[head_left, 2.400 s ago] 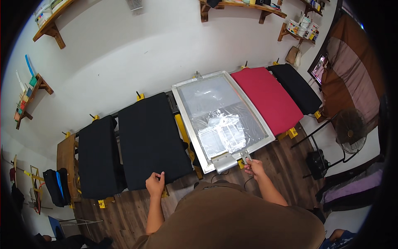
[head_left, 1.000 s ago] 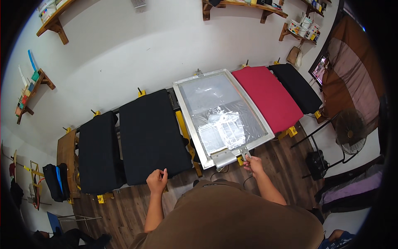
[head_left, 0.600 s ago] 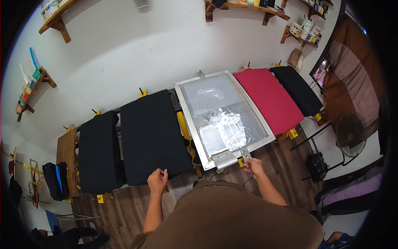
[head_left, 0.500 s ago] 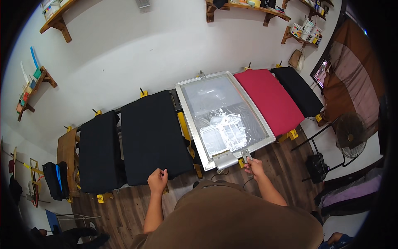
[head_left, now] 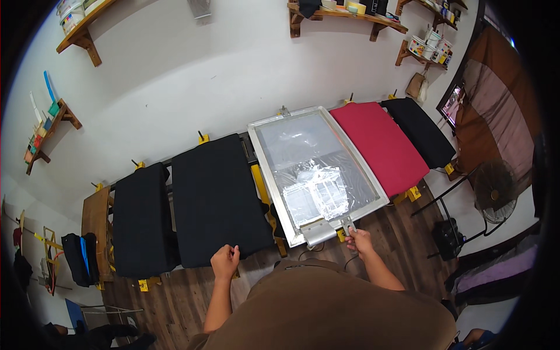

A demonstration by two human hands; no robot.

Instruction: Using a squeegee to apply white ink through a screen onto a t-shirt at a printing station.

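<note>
A silk-screen frame [head_left: 361, 175] with a metal rim lies over a printing board in the middle of a long row. Its mesh is grey, with shiny clear film and pale tape over the near half. My right hand [head_left: 358, 241] pinches a small metal tab [head_left: 346, 224] at the frame's near edge. Beside that tab sits a wider metal plate [head_left: 318, 233]. Near the front edge of a black garment [head_left: 216, 198] on the neighbouring board, my left hand [head_left: 224, 262] is closed with fingers curled; nothing shows in it.
A red garment [head_left: 382, 149] and a black one [head_left: 419, 131] cover boards to the right; another black garment [head_left: 140, 219] lies left. Yellow brackets [head_left: 203, 137] line the row. A standing fan [head_left: 494, 189] is at right. Shelves [head_left: 350, 16] hang on the wall.
The row of boards sits slightly lower in the picture as the view shifts. My right hand keeps its pinch on the tab, and my left hand stays closed by the black garment.
</note>
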